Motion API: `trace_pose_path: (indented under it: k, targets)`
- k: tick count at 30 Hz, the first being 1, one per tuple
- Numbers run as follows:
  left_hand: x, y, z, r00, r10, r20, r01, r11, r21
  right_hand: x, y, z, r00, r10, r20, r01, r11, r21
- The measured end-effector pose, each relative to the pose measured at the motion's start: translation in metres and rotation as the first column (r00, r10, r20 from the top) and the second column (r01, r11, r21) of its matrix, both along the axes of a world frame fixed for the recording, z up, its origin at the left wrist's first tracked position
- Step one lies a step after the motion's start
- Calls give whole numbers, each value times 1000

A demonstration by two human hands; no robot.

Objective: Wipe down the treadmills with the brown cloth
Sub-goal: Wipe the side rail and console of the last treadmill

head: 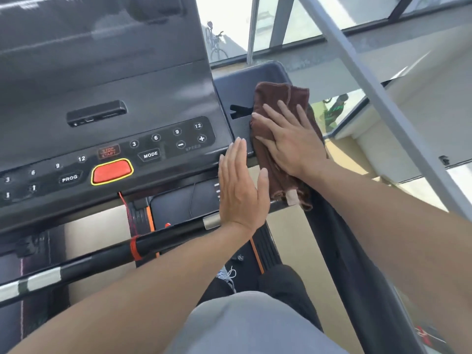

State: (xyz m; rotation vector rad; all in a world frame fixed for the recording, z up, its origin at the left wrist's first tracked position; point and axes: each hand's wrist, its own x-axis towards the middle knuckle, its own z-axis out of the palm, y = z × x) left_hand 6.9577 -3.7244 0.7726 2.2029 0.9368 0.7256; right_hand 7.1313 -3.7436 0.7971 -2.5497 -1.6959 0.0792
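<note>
1. Head view: the right hand (pixel 286 139) lies flat, fingers straight and spread, pressing the brown cloth (pixel 278 103) down on the side tray (pixel 237 83) at the right end of the treadmill console (pixel 107 103).
2. The cloth is folded; its far end sits on the tray, and its near end hangs over the tray's front edge, just right of the left hand.
3. The left hand (pixel 241 190) is open with fingers straight and together, palm down, holding nothing. Its fingertips (pixel 238 146) reach the console's right front corner; whether they touch it cannot be told.
4. The two hands are close together but apart, the left one nearer the body.
5. On the console, a red stop button (pixel 111 171) with a yellow rim sits among the number keys, with a MODE key (pixel 150 155) to its right and a PROG key (pixel 69 178) to its left.
6. A black handlebar (pixel 102 251) runs below the console, with a red band (pixel 134 247) wrapped round it.
7. Beyond the tray are windows (pixel 301 19); a bicycle (pixel 215 43) stands outside.
</note>
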Motion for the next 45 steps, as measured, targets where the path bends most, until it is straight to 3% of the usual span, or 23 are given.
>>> trace_pose_path:
  k: [3,6,13,19,22,30,34,40,45]
  targets:
    - [1,3,2,1000,-8,18,8,999,-32,-27,21,-6,983,-173,-67,176,983,43]
    - [-1,4,3,997,-32,64,36,997,-74,-40,35,-10,965,-237,-113,243,969,47]
    - [-1,6,10,992,14,123,10,981,-192,-10,62,-2,988,-86,-129,86,996,1]
    - [40,45,38,946,135,294,-47,957,-287,23,97,0,989,-9,-146,9,1000,-6]
    - [61,72,54,936,144,322,-61,965,-255,38,117,2,991,28,-133,-29,1000,-7]
    - [93,127,73,980,132,146,-98,971,-219,67,175,10,990,29,-136,-35,998,-44]
    - [110,145,86,988,111,106,-69,938,-340,63,146,7,979,110,-171,-110,994,7]
    - [103,149,81,995,35,94,-2,942,-336,28,75,3,961,170,-217,-178,984,-15]
    - [74,138,70,990,4,141,41,947,-319,18,23,4,920,365,-143,-380,920,-94]
